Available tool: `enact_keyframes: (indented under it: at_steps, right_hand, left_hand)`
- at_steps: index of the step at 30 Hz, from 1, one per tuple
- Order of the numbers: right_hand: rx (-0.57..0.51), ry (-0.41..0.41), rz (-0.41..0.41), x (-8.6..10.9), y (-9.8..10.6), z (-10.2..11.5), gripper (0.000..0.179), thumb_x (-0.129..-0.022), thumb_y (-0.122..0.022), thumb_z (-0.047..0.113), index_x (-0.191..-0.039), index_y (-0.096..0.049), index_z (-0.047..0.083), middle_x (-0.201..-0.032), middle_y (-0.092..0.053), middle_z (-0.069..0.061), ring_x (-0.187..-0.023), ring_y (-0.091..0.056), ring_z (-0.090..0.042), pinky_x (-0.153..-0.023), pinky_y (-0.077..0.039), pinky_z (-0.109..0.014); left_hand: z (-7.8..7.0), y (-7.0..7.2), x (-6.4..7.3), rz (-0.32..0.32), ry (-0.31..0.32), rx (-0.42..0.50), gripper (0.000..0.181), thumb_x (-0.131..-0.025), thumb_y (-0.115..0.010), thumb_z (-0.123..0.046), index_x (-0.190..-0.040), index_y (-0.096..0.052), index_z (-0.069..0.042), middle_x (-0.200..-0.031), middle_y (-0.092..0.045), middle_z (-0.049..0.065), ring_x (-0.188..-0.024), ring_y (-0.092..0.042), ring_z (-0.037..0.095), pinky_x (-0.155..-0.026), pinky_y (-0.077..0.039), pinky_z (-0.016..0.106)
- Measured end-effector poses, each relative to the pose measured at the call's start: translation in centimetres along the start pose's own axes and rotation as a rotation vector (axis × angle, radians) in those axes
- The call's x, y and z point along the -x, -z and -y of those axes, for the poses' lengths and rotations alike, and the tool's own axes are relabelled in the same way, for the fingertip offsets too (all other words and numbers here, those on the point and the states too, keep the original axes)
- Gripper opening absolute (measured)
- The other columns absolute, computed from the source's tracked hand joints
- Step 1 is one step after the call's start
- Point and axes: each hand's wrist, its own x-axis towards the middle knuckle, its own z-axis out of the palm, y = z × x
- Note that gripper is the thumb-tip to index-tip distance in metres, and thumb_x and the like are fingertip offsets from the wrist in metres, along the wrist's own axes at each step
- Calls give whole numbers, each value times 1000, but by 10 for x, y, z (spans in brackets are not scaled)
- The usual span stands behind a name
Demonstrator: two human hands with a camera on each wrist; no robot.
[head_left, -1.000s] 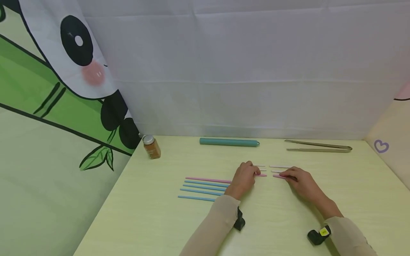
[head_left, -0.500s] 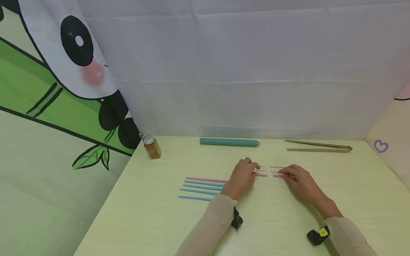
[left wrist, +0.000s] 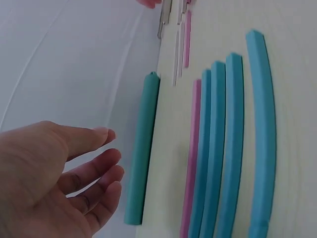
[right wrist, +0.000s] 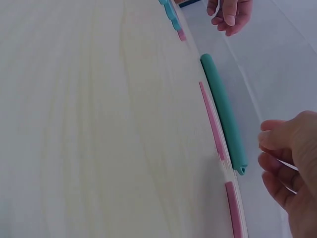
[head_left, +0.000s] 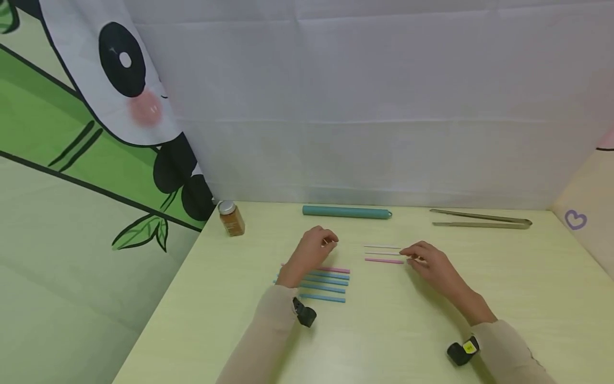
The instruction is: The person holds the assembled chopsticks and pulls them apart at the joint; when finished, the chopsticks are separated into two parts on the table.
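My left hand (head_left: 309, 253), fingers loosely bent and holding nothing, hovers over a row of blue sticks (head_left: 331, 282) with one pink stick (head_left: 337, 270) along its far side. The same row appears large in the left wrist view, as blue bars (left wrist: 234, 144). In the middle of the table lie two thin white sticks (head_left: 382, 247) and a shorter pink stick (head_left: 384, 261), side by side. My right hand (head_left: 434, 269) is just above their right ends, with nothing visible in its fingers. Beneath it, another pink stick (right wrist: 234, 210) shows in the right wrist view.
A teal tube (head_left: 346, 212) lies along the back edge of the table. Metal tongs (head_left: 479, 225) rest at the back right. At the back left stands a jar (head_left: 232, 218) with a silver lid and brown contents. A white cloth (head_left: 384, 106) hangs behind the table.
My left hand has left the white and pink sticks and moved left over the blue ones. My right hand has shifted slightly left. The head view has turned a little.
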Motion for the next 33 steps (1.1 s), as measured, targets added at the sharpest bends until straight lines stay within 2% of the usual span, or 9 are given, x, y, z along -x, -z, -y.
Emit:
enact_keyframes:
  at_steps: [5,8,13,17,24,28,33]
  right_hand:
    - [-27,0,28,-10,-17,17,22,-85,-66,-4,-106,-68,3,-98,-65,-5,-85,-61,-18,-73,-54,-32]
    - [-63,3,44,-17,-28,26,21,-86,-66,-2,-107,-67,2,-98,-65,-5,-85,-61,-18,-75,-53,-31]
    - [-115,-3,81,-26,-48,41,22,-88,-66,3,-110,-66,2,-98,-65,-7,-87,-61,-17,-77,-53,-31]
    - [-169,-28,115,-31,-65,51,23,-89,-65,7,-112,-65,3,-99,-65,-6,-88,-59,-16,-78,-52,-29]
    - [-230,-97,129,-36,-87,66,21,-90,-65,9,-111,-66,4,-98,-64,-2,-87,-57,-13,-79,-50,-28]
    - [-233,-146,139,-39,-96,69,19,-91,-65,14,-109,-67,7,-97,-63,1,-87,-56,-11,-80,-49,-28]
    - [-208,-163,132,-40,-102,68,14,-90,-66,14,-103,-69,9,-96,-63,2,-88,-57,-11,-80,-49,-29]
  left_hand:
    - [29,19,16,-8,32,-4,18,-95,-60,-13,-108,-68,-4,-97,-62,6,-91,-57,20,-84,-48,37]
    - [44,27,23,6,72,-11,17,-94,-61,-12,-107,-69,-6,-98,-62,6,-94,-57,22,-88,-48,39]
    - [66,32,33,48,131,2,14,-93,-62,-12,-104,-68,-8,-97,-62,4,-93,-56,19,-88,-48,39]
    - [78,32,40,80,117,22,12,-93,-62,-11,-103,-68,-9,-97,-63,3,-89,-56,16,-86,-48,37]
    - [84,25,39,116,47,38,12,-91,-65,-14,-101,-70,-10,-96,-61,3,-90,-55,15,-85,-46,35]
    - [83,23,36,121,47,28,9,-89,-67,-14,-96,-71,-11,-92,-60,2,-86,-53,14,-84,-46,35]
    - [82,22,34,117,69,1,5,-88,-69,-16,-89,-70,-11,-89,-58,0,-83,-49,12,-82,-44,33]
